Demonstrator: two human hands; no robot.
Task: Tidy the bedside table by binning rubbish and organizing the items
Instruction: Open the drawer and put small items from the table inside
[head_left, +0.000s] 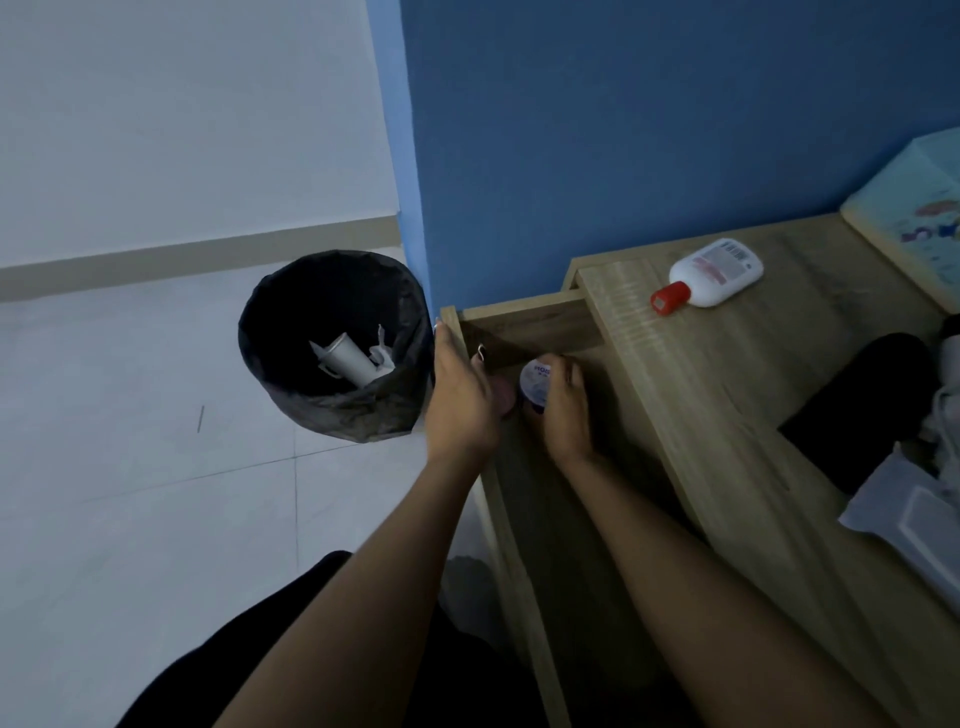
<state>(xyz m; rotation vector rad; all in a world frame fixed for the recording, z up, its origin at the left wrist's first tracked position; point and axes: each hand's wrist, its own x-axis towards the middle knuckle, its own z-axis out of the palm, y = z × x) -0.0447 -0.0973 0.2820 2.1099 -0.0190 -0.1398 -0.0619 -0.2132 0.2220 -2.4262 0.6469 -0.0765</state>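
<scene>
The wooden bedside table (727, 395) has its drawer (524, 325) pulled out towards me. My left hand (460, 395) grips the drawer's front edge near its far corner. Inside the drawer my right hand (563, 410) is shut on a small round jar (535, 382) with a white and blue lid. A white bottle (714, 278) with a red cap lies on its side on the tabletop. A bin (337, 343) lined with a black bag stands on the floor left of the drawer, with a white paper cup and crumpled paper inside.
A blue wall rises behind the table. At the right edge are a pale box with cartoon prints (914, 223), a black object (862, 410) and a wipes pack (914, 525). White tiled floor (130, 441) spreads to the left.
</scene>
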